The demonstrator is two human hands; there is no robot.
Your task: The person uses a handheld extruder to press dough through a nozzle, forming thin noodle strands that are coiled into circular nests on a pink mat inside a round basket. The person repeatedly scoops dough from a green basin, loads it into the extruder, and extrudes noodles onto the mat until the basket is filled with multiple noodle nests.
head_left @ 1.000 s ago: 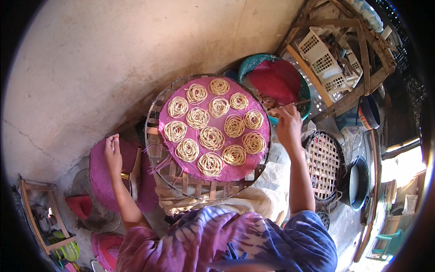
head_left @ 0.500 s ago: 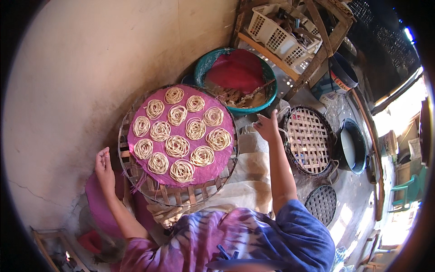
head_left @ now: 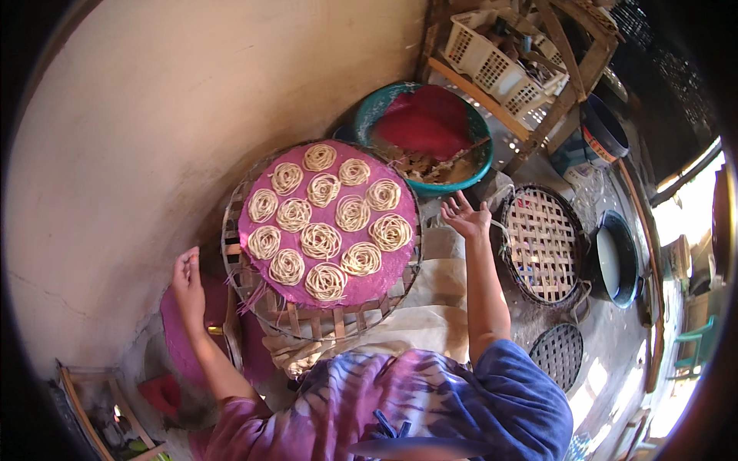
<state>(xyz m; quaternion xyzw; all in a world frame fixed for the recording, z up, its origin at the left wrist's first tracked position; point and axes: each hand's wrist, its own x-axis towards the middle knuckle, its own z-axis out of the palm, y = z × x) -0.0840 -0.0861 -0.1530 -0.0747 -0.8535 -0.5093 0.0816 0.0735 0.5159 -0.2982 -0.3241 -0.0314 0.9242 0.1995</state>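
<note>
A round woven bamboo tray (head_left: 338, 324) stands in front of me, covered by a magenta cloth (head_left: 305, 263). Several flat coils of pale, noodle-like strands (head_left: 320, 240) lie spaced out on the cloth. To the tray's left, my left hand (head_left: 188, 283) is raised near its rim, fingers loosely extended, with nothing visible in it. On the other side, my right hand (head_left: 467, 217) is open, its fingers spread and holding nothing. It hovers between the tray and a second, openwork round basket (head_left: 541, 244). Neither hand touches the coils.
Behind the tray, a teal basin (head_left: 480, 173) holds red cloth and brownish material. A cream plastic crate (head_left: 488, 65) sits on a wooden rack at the back right. A dark tub of pale liquid (head_left: 629, 257) and a small dark basket (head_left: 557, 357) are at right. A wall (head_left: 154, 138) borders the left.
The whole scene has shifted slightly to the right in view. My right hand has turned and spread its fingers. My left hand stays beside the tray; the coils keep their places.
</note>
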